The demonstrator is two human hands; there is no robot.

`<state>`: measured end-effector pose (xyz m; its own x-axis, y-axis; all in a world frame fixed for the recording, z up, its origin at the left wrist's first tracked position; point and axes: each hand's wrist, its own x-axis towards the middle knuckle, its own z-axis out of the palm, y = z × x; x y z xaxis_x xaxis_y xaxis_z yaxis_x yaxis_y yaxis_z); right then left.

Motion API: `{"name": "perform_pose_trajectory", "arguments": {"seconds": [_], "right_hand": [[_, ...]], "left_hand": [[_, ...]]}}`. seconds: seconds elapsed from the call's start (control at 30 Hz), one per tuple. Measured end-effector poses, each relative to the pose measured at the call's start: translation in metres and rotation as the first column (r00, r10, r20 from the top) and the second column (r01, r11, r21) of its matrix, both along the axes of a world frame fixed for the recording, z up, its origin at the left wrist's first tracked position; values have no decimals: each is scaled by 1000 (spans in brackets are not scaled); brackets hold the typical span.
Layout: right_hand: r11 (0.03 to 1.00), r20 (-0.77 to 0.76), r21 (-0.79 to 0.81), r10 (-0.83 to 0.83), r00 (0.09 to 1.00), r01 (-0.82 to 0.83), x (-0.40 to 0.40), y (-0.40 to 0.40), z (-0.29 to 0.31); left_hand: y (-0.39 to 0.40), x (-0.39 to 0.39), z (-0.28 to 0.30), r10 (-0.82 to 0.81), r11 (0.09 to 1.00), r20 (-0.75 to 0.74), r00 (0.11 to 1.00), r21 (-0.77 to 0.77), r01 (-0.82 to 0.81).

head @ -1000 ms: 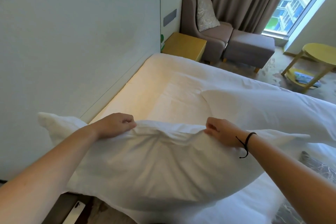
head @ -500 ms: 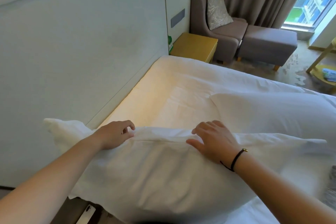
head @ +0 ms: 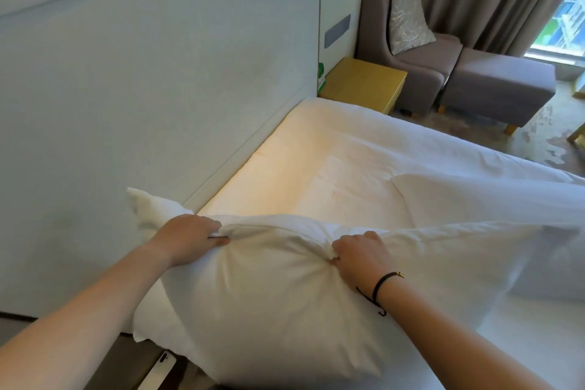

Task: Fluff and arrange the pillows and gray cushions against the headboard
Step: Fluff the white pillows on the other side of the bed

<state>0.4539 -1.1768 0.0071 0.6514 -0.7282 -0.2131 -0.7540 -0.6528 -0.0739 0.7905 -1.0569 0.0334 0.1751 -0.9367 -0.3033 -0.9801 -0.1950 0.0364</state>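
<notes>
The pale padded headboard (head: 152, 79) fills the left of the view, and the bed (head: 332, 168) with its white sheet runs along its foot; at the near end of the bed a white pillow (head: 253, 310) stands on edge, its far corner touching the headboard. A second white pillow (head: 493, 199) lies flat just beyond it to the right. Past the bed stand a gray armchair (head: 421, 63) bearing a patterned gray cushion (head: 408, 19), a gray footstool (head: 497, 82) touching the chair, and a yellow bedside cabinet (head: 364, 82) against the wall. The left hand (head: 190, 236) grips a bunch of the near pillow's upper edge, fingers curled over and thumb beneath; the right hand (head: 361, 258), a black cord at its wrist, pinches a gathered fold of the same pillow. A white phone (head: 158, 370) lies below the pillow's near corner; no writing on it or elsewhere can be read.
</notes>
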Motion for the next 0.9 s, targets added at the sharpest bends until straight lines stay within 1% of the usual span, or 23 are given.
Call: {"name": "perform_pose_trajectory", "arguments": {"seconds": [0.1, 0.2, 0.3, 0.4, 0.47, 0.53, 0.6, 0.63, 0.7, 0.73, 0.77, 0.8, 0.83, 0.87, 0.9], "right_hand": [[986, 74, -100, -126, 989, 133, 13, -10, 8], [959, 163, -131, -229, 960, 251, 25, -33, 24], [936, 327, -143, -262, 908, 322, 42, -57, 49], [932, 510, -173, -191, 839, 317, 73, -83, 88], [929, 570, -245, -94, 816, 279, 109, -105, 120], [922, 591, -325, 25, 806, 210, 156, -135, 149], [916, 603, -361, 88, 793, 173, 210, -172, 167], [911, 591, -371, 84, 802, 178, 239, -189, 173], [899, 552, -372, 13, 834, 232, 290, -222, 168], [910, 561, -319, -43, 827, 264, 313, -232, 161], [931, 580, -213, -123, 806, 296, 332, -236, 151], [947, 586, -61, -221, 779, 315, 348, -234, 136], [941, 557, 108, -326, 764, 322, 361, -227, 115], [915, 489, 260, -400, 775, 308, 371, -214, 89], [879, 401, 382, -436, 805, 286, 379, -197, 61]], "left_hand": [[-16, 7, -2, 43, 995, -14, 999, -87, -44], [-32, 15, 7, 40, 972, 7, 999, -230, -37], [-44, 25, 24, 0, 932, 32, 999, -363, 11], [-48, 47, 52, 9, 869, -17, 1000, -494, -16], [-50, 69, 75, 62, 818, -58, 996, -569, -84], [-53, 96, 97, 132, 773, -86, 987, -615, -157], [-61, 126, 113, 208, 735, -69, 976, -647, -202], [-66, 141, 118, 240, 721, -53, 969, -660, -214], [-80, 168, 116, 283, 704, -45, 958, -669, -240], [-90, 180, 108, 297, 716, -55, 953, -648, -260], [-99, 189, 97, 303, 741, -83, 949, -606, -289], [-106, 197, 82, 307, 784, -120, 944, -531, -322], [-111, 203, 63, 311, 843, -151, 938, -413, -345], [-112, 207, 41, 311, 894, -175, 934, -279, -350], [-109, 209, 19, 321, 922, -197, 926, -159, -354]]}}
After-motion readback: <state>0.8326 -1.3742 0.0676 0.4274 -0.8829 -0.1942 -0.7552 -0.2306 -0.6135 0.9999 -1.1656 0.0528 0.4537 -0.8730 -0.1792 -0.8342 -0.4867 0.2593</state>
